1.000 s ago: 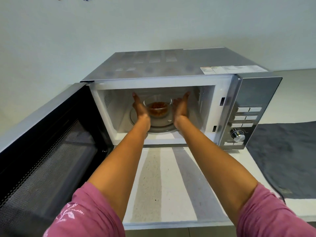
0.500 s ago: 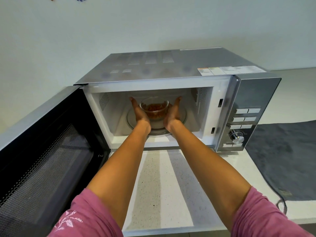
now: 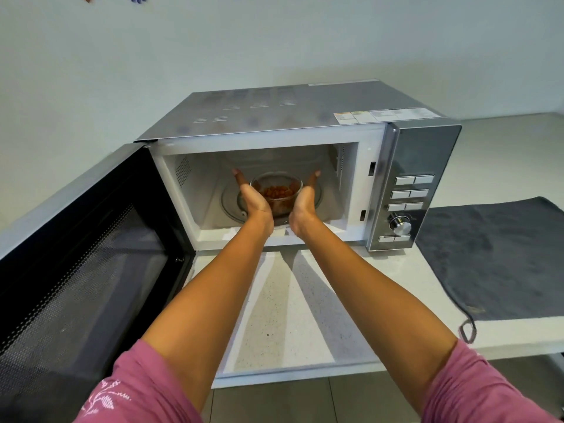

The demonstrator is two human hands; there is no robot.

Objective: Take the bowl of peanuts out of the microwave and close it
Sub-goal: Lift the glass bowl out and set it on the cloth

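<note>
Head view: glass bowl of peanuts (image 3: 276, 193) inside microwave (image 3: 305, 166), over turntable (image 3: 232, 206). Left hand (image 3: 254, 203), right hand (image 3: 302, 203) cupping sides, fingers clamped on bowl. Risks: hot glass slipping; rim clipping cavity sill, spilling peanuts. Door (image 3: 82, 254) open.

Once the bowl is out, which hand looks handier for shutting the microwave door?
Probably the left hand. The open door swings out on the person's left, beside that arm. The right hand would have to cross over. Both hands now cup the glass bowl, so one must let go first.
</note>
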